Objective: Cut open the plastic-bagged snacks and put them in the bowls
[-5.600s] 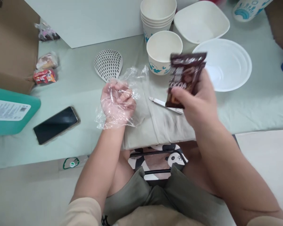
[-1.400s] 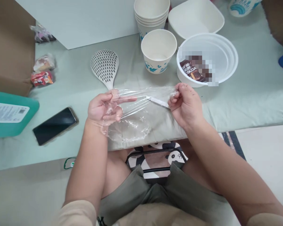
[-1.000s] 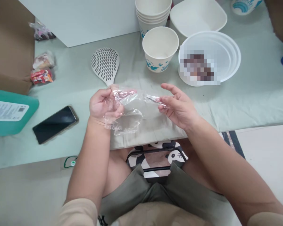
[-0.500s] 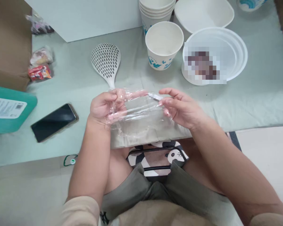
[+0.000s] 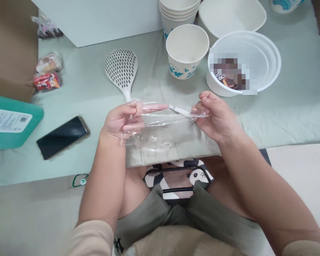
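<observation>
Clear plastic film [image 5: 156, 122] stretches between my two hands above the table's front edge, and its loose folds hang below. My left hand [image 5: 121, 122] is closed on one end, with the index finger pointing right under the film. In my right hand [image 5: 213, 115], curled fingers grip the film's other end and a slim white tool [image 5: 180, 110] like a small craft knife. The tool's narrow pointed tip faces left, close to my left index fingertip. A white slotted skimmer [image 5: 121, 69] lies just beyond my left hand, its handle partly hidden behind the hand and film.
Behind my right hand stand a paper cup [image 5: 187, 51], stacked cups [image 5: 179, 12], a white bowl [image 5: 232, 16] and a white tub [image 5: 266, 60] holding a partly blurred brown packet. Leftward are a phone [image 5: 63, 137], a green container [image 5: 13, 122] and snack packets [image 5: 47, 81].
My right hand has moved slightly right and up and curled its fingers, pulling the film tauter. More of the white tool now shows. My left hand has barely moved.
</observation>
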`<state>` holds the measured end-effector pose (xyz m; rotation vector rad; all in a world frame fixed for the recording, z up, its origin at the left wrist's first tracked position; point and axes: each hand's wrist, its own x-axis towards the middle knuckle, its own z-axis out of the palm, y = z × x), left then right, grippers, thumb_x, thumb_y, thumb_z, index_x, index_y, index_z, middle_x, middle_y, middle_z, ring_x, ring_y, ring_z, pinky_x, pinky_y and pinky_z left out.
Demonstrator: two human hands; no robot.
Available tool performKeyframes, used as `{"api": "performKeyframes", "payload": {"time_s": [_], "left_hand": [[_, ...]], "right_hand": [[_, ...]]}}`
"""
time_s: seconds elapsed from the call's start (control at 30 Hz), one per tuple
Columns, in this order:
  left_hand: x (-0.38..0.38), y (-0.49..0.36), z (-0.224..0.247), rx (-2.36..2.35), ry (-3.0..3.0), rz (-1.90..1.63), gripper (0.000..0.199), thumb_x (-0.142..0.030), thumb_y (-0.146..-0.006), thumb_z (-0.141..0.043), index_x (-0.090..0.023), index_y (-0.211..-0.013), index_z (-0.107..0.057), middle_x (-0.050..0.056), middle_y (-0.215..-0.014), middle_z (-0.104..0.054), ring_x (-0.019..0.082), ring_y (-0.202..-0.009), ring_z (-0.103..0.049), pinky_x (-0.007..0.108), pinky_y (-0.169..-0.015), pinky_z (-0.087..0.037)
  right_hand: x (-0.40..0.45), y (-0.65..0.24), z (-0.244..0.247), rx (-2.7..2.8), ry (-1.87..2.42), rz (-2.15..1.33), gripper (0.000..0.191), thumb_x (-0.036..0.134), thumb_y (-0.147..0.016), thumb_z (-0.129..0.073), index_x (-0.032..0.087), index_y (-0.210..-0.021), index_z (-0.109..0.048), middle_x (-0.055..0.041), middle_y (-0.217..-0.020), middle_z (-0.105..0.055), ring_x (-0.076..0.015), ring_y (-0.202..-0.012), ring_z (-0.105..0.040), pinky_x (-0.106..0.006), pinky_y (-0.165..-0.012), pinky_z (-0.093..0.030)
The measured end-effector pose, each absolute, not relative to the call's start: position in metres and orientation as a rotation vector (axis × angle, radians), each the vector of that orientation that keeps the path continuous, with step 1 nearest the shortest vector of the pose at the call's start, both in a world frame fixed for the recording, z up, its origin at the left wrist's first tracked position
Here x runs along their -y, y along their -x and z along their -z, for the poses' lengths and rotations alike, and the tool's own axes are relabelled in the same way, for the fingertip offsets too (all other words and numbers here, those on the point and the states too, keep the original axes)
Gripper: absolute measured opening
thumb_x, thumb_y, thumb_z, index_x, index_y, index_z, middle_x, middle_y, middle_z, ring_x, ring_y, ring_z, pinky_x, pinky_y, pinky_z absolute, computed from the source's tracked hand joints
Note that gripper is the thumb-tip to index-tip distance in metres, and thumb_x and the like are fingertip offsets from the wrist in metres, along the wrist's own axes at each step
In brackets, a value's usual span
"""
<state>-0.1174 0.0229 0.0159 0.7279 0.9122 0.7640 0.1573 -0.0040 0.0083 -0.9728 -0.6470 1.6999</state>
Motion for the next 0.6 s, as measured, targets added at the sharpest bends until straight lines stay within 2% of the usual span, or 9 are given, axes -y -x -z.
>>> {"api": "performKeyframes", "payload": {"time_s": [0.07,0.2,0.27,0.37,0.47,0.53,0.6], "left_hand": [[-0.0242,0.1210,-0.0145,-0.866,-0.719,-0.701,0.035,-0.034,-0.065,-0.066,-0.016,-0.050,-0.040,0.017,-0.117,-0.080,-0.005,-0.029,-0.020,0.018,-0.026,-0.011],[-0.0263,0.1274,-0.0112,-0.756,-0.709,-0.698,0.035,-0.037,-0.066,-0.070,-0.015,-0.054,-0.045,0.017,-0.128,-0.076,-0.005,-0.030,-0.024,0.018,-0.026,-0.014],[-0.0262,0.1266,-0.0122,-0.742,-0.710,-0.694,0.036,-0.036,-0.067,-0.073,-0.015,-0.054,-0.046,0.017,-0.128,-0.076,-0.005,-0.030,-0.026,0.018,-0.026,-0.011],[-0.0252,0.1219,-0.0169,-0.703,-0.707,-0.746,0.034,-0.034,-0.068,-0.074,-0.015,-0.055,-0.048,0.018,-0.121,-0.079,-0.006,-0.028,-0.023,0.016,-0.026,-0.004],[-0.0246,0.1191,-0.0198,-0.651,-0.696,-0.761,0.027,-0.031,-0.069,-0.071,-0.015,-0.057,-0.053,0.018,-0.116,-0.080,-0.006,-0.027,-0.020,0.016,-0.025,-0.001],[-0.0248,0.1209,-0.0178,-0.656,-0.688,-0.727,0.023,-0.030,-0.071,-0.068,-0.015,-0.060,-0.054,0.018,-0.112,-0.081,-0.005,-0.027,-0.021,0.016,-0.024,-0.005],[-0.0254,0.1255,-0.0124,-0.764,-0.667,-0.763,0.018,-0.026,-0.072,-0.065,-0.015,-0.062,-0.055,0.018,-0.108,-0.081,-0.003,-0.029,-0.024,0.016,-0.024,-0.011]], "right_hand": [[0.0061,-0.1566,-0.0107,0.691,0.961,-1.710,0.036,0.038,-0.074,-0.089,0.026,-0.087,-0.057,0.0111,-0.056,-0.035,-0.0081,-0.058,-0.049,-0.023,-0.069,-0.054],[0.0096,-0.1563,-0.0137,0.650,0.949,-1.794,0.041,0.038,-0.071,-0.090,0.027,-0.098,-0.061,0.0076,-0.079,-0.061,-0.0080,-0.067,-0.060,-0.024,-0.068,-0.056],[0.0107,-0.1572,-0.0131,0.687,0.989,-1.881,0.046,0.037,-0.069,-0.092,0.027,-0.103,-0.062,0.0055,-0.087,-0.067,-0.0095,-0.071,-0.065,-0.026,-0.067,-0.057],[0.0116,-0.1583,-0.0107,0.809,1.051,-1.972,0.046,0.034,-0.067,-0.094,0.023,-0.101,-0.065,0.0045,-0.081,-0.067,-0.0108,-0.070,-0.066,-0.028,-0.068,-0.057],[0.0114,-0.1577,-0.0088,0.819,1.049,-1.857,0.037,0.031,-0.068,-0.093,0.023,-0.092,-0.065,0.0051,-0.077,-0.065,-0.0122,-0.078,-0.071,-0.027,-0.075,-0.059],[0.0102,-0.1570,-0.0085,0.754,1.038,-1.750,0.033,0.027,-0.070,-0.091,0.024,-0.087,-0.063,0.0061,-0.078,-0.065,-0.0108,-0.081,-0.072,-0.026,-0.078,-0.059],[0.0083,-0.1566,-0.0089,0.672,1.016,-1.708,0.031,0.024,-0.071,-0.089,0.025,-0.086,-0.062,0.0077,-0.075,-0.064,-0.0081,-0.075,-0.069,-0.024,-0.077,-0.060]]}}
